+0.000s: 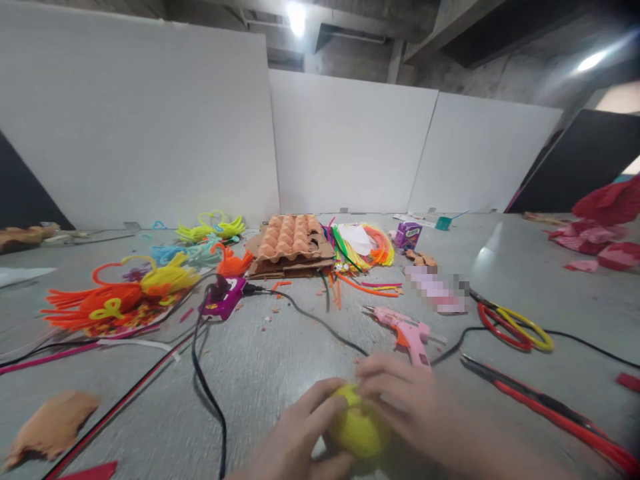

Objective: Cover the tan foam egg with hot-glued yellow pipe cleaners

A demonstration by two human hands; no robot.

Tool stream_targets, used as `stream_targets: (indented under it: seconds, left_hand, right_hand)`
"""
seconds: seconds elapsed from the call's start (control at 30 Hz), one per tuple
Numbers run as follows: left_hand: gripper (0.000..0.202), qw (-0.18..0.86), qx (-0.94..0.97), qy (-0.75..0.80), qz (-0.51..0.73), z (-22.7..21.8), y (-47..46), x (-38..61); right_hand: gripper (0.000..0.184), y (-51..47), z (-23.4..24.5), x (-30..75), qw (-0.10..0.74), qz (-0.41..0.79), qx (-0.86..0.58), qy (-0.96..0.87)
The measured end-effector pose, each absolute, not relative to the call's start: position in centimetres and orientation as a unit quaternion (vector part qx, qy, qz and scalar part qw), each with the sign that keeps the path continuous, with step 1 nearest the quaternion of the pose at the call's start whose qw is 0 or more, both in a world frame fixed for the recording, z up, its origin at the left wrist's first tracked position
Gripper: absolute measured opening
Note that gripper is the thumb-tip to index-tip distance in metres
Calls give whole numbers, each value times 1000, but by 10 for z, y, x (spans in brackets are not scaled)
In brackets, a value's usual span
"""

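Low in the middle of the head view is a round yellow piece (360, 430), slightly blurred, with a ridged surface like wound pipe cleaners. My left hand (313, 427) curls around its left side, thumb beneath and fingers on top. On the upper right of the same piece, the bent fingers of my right hand (407, 403) press close together; motion blurs them, and any small item between them is hidden. Just beyond my right hand lies a pink glue gun (405, 327), its nozzle pointing to the upper left.
A purple power strip (223, 300) trails black cords across the table. Egg cartons (290, 237) are stacked behind, with pipe cleaners (383, 247) beside them. Orange and yellow pipe-cleaner figures (117, 307) lie left. Scissors (517, 327) and red-handled tweezers (540, 400) are on the right.
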State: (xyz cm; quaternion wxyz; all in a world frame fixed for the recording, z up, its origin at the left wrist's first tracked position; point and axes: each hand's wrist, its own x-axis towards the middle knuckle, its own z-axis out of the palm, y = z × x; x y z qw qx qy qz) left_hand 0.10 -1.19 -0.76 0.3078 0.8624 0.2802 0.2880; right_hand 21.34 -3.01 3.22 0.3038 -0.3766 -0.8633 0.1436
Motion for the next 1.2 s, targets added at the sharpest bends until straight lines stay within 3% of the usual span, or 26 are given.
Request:
stream_targets:
  seconds: [0.23,0.43,0.57,0.67,0.87,1.0,1.2]
  left_hand:
    - [53,290,862,274,312,-11,-12,-1]
    - [41,247,819,351,380,-14,-9,-3]
    - [38,255,787,403,391,-13,-8,-3]
    - [43,290,760,445,375,-12,-9,-2]
    - [49,302,740,499,334,-10,-7,-2]
    - [44,307,748,494,320,-6,-6,-2]
    - [39,318,746,481,334,-1,-4,0]
  right_hand:
    - [13,-25,40,207,284,132,-413,-855]
    - [28,-3,44,240,199,37,-681,-703]
    - [38,7,36,261,121,26,-772,-623]
    - [36,10,27,265,110,32,-788,-604]
    - [37,10,25,270,159,68,-773,-610]
    - [21,8,35,279,247,89,-779,-569]
    - [29,-2,37,285,377,141,-744,-533]
